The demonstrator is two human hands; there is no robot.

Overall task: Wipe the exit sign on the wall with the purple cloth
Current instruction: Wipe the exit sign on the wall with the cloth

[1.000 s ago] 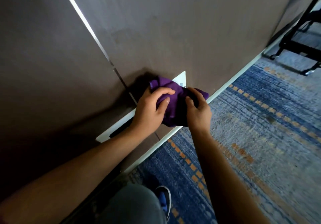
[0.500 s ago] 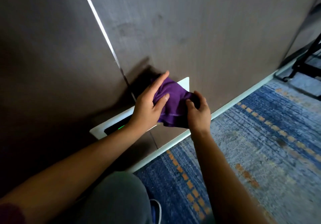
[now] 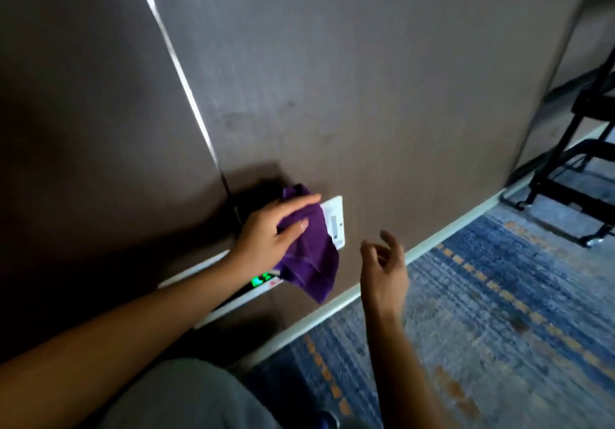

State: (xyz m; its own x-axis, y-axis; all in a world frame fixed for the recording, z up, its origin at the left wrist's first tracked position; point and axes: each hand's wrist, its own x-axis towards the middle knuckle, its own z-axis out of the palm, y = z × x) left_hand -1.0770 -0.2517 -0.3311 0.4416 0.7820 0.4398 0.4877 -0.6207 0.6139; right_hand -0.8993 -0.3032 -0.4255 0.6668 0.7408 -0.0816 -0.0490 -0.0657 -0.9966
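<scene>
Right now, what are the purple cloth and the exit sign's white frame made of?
The purple cloth looks like soft woven fabric, perhaps microfibre: it droops in folds under the left hand and has a matte surface. The exit sign has a white frame that looks like smooth plastic, though painted metal is possible: flat, hard edges and rounded corners.

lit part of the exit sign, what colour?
Green, a small glowing patch on the white-framed exit sign, just below the purple cloth. Head view.

purple cloth (image 3: 312,255), white-framed green-lit exit sign (image 3: 334,225), blue-and-orange carpet (image 3: 499,312)
</scene>
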